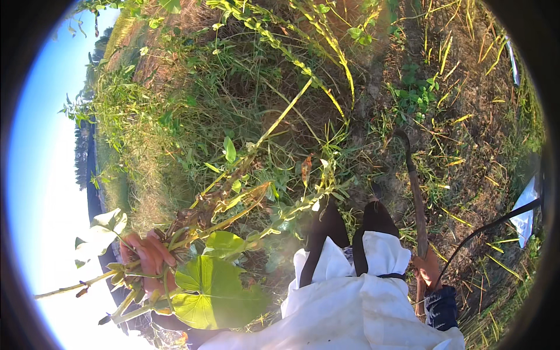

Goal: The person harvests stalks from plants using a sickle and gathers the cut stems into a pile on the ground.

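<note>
Gripping; left hand (153, 256) closed round leafy stalks (199, 233); right hand (430, 269) closed round 1 brown-handled hooked tool (418, 204)

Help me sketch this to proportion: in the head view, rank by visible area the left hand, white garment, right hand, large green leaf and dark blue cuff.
1. White garment
2. Large green leaf
3. Left hand, partly hidden
4. Right hand and dark blue cuff: too alike to rank

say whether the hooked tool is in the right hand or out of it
In: the right hand closes around the hooked tool, whose shaft shows above and below the grip.
</note>
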The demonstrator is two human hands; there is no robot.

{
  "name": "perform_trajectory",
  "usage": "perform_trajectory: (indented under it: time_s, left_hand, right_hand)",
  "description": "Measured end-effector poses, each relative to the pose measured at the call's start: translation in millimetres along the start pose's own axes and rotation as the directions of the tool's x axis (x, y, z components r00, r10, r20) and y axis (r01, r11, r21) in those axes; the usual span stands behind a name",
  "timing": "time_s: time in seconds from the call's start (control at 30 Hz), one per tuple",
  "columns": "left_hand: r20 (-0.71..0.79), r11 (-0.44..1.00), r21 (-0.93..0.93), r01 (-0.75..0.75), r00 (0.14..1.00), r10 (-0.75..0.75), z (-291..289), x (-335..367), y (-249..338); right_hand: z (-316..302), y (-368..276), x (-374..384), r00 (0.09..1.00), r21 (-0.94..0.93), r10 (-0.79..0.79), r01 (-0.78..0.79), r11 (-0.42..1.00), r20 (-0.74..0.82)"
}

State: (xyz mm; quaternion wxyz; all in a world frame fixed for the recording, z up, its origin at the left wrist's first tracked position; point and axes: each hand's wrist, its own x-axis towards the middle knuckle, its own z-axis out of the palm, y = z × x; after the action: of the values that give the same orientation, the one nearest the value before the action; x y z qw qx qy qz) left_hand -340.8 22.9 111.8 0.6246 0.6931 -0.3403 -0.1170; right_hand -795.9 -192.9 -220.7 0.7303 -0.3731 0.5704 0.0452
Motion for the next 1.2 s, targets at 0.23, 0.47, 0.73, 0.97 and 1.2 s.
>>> perform_trajectory:
  time_s: [0.23,0.47,0.73,0.97,1.2]
  left_hand:
    - [-0.029,0.999,0.02,-0.026,0.999,0.027,-44,-40,-10]
    - [-0.124,0.996,-0.087,0.036,0.991,-0.047,-122,-99,-34]
    - [-0.32,0.981,-0.19,-0.039,0.947,-0.024,-166,-128,-49]
    - [-0.242,0.978,-0.196,-0.069,0.97,0.021,-152,-110,-49]
    - [-0.043,0.981,-0.188,0.052,0.997,-0.061,-85,-70,-62]
  right_hand:
    - [68,-60,12,0.967,-0.319,-0.095,0.17,0.932,0.237]
    - [206,-115,82,0.876,-0.429,-0.124,0.346,0.835,0.466]
    - [340,-124,175,0.877,-0.526,-0.044,0.326,0.786,0.479]
    - [221,-101,115,0.943,-0.726,0.086,0.188,0.662,0.323]
    - [29,-73,-95,0.959,-0.421,0.208,-0.111,0.9,0.193]
